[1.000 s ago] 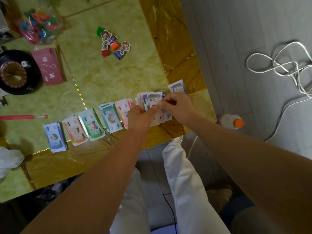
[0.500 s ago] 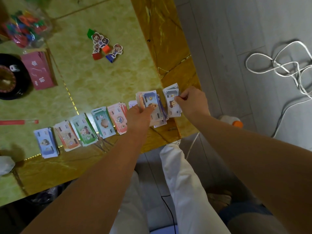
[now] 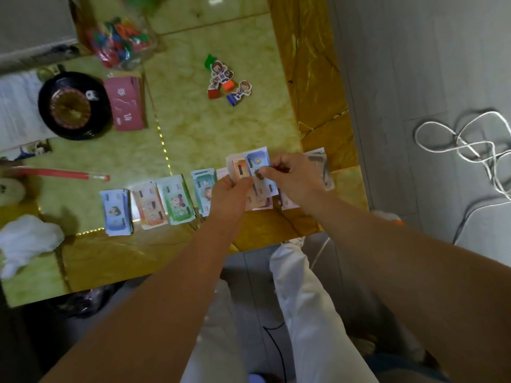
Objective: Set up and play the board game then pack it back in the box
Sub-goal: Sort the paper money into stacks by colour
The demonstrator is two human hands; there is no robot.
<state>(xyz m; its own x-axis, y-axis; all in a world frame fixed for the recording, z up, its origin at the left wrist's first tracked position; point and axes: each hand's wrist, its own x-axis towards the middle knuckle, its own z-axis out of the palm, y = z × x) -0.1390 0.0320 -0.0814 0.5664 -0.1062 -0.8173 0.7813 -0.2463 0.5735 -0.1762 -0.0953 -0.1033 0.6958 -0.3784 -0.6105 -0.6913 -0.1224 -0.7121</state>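
- The left hand [image 3: 229, 196] gripped a mixed wad of play notes [image 3: 240, 167] just beyond the right end of the row of sorted piles [image 3: 172, 201].
- The right hand [image 3: 294, 179] pinched the blue top note [image 3: 260, 164] of that wad.
- Sorting the money, I judged; next the note needed peeling free and laying on its matching pile.

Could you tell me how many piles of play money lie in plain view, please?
4, in a row: blue pile, orange pile, green pile, teal pile. More lie partly hidden behind the left hand and right hand.
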